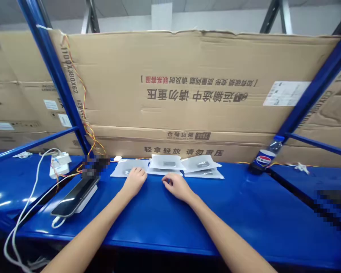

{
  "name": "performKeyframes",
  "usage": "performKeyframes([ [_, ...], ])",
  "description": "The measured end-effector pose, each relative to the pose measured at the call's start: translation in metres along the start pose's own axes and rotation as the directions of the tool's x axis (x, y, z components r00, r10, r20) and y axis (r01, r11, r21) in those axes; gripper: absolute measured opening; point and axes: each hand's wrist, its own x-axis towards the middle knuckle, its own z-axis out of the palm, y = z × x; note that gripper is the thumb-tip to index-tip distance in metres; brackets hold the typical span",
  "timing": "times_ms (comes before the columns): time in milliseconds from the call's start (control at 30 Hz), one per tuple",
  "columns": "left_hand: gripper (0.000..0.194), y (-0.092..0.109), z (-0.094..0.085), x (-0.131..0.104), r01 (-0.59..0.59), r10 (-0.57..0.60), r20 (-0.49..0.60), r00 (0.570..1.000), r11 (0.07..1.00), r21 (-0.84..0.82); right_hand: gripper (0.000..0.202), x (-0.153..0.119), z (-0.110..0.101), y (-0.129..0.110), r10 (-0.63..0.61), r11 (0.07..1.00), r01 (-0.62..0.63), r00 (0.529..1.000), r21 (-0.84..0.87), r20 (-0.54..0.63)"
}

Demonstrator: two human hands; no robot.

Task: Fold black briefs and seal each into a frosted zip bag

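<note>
My left hand [135, 180] rests with curled fingers at the front right of a frosted plastic bag [122, 165], partly covering it. Small dark items show through this bag. Just in front of the middle bags, my right hand [178, 185] is loosely closed, thumb near the forefinger, and nothing shows in it. Beyond it, a frosted bag [159, 159] with a dark flat piece inside lies over another one. To the right, two more overlap, the upper bag [191, 161] also holding a dark piece. The undersides of both hands are hidden.
At the left, a phone [75, 196] leans on a white stand with a cable plugged in. A white power strip [59, 165] and twisted wires [85, 98] are nearby. A Pepsi bottle [265, 157] stands right. Cardboard [187, 117] backs the blue shelf [159, 223] between blue posts.
</note>
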Motion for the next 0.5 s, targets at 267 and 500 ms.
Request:
performKeyframes([
  [267,0.029,0.065,-0.043,-0.08,-0.166,0.197,-0.242,0.95,0.976,0.142,0.061,-0.045,0.001,-0.053,0.196,0.911,-0.302,0.917,0.283,0.347],
  [500,0.037,0.12,-0.057,-0.104,-0.326,0.356,-0.436,0.827,0.934,0.145,0.05,-0.109,0.024,-0.063,0.361,0.507,-0.529,0.847,0.68,0.39],
])
